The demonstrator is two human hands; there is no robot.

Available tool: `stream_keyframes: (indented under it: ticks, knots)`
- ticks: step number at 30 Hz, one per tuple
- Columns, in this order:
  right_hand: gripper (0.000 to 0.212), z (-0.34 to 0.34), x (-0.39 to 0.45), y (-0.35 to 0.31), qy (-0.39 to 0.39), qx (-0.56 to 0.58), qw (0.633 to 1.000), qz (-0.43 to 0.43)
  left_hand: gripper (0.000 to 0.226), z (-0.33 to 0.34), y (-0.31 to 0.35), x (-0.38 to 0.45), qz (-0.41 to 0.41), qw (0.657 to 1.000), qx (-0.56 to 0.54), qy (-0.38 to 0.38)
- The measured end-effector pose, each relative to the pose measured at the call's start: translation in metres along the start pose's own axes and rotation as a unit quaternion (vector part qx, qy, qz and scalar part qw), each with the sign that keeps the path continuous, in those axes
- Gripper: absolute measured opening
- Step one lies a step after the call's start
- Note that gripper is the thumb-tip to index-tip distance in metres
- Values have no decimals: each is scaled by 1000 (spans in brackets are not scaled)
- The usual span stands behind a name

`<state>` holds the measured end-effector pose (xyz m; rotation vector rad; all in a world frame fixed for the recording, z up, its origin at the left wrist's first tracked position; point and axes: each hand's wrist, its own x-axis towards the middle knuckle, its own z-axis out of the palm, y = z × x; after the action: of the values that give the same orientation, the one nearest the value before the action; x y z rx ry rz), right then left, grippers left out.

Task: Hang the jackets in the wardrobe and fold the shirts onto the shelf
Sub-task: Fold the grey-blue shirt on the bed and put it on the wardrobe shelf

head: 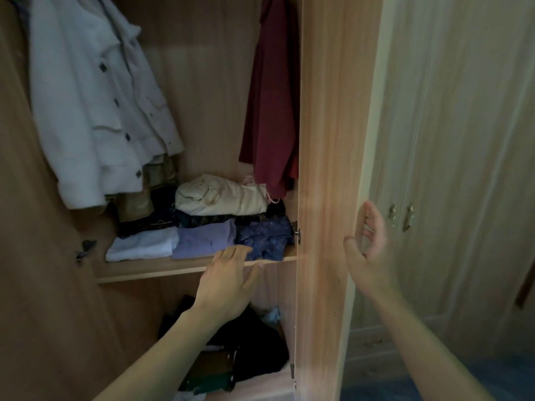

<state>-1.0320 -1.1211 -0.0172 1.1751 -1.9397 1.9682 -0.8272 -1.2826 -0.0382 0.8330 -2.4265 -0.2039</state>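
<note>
Reference landmark: the wardrobe shelf [139, 272].

**Hanging section, above the shelf.** A white buttoned jacket [95, 105] hangs at the left, with a tan garment [156, 175] partly visible behind its hem. A maroon garment [272, 96] hangs at the right, against the open wardrobe door [327, 140]. No rail or hangers are in view.

**On the shelf.** Three folded items lie in a front row: a white shirt [142, 246], a lilac shirt [202, 241] and a dark blue patterned shirt [266, 235]. Behind them, a cream bundle [223, 195] rests on dark folded clothes [162, 218].

**Below the shelf.** Dark clothes [249, 351] lie in a loose heap, unfolded.

**Hands.** The left hand [228, 282] is at the shelf's front edge, fingers straight and spread, fingertips at the blue patterned shirt; it grips nothing. The right hand [367, 244] is at the outer edge of the door, right of the shelf, fingers loosely extended, holding nothing.

**Progress.** Judged from this layout, both hanging and folding appear largely complete. Whether the heap below belongs to the task cannot be determined.
</note>
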Motion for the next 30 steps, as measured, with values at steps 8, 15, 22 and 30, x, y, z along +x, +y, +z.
stream_keyframes:
  ticks: [8, 15, 22, 30]
  knots:
    - [77, 47, -12, -10, -127, 45, 990, -50, 44, -4, -8, -5, -17, 998, -30, 45]
    - [81, 112, -2, -17, -173, -2, 974, -144, 38, -12, -59, 8, -42, 995, -48, 71]
    - [68, 199, 7, -26, -176, -70, 963, -193, 35, -33, -139, 34, -52, 993, -54, 91]
    - [77, 289, 37, -17, -240, -177, 927, -228, 34, -39, -228, 51, -67, 989, -83, 102]
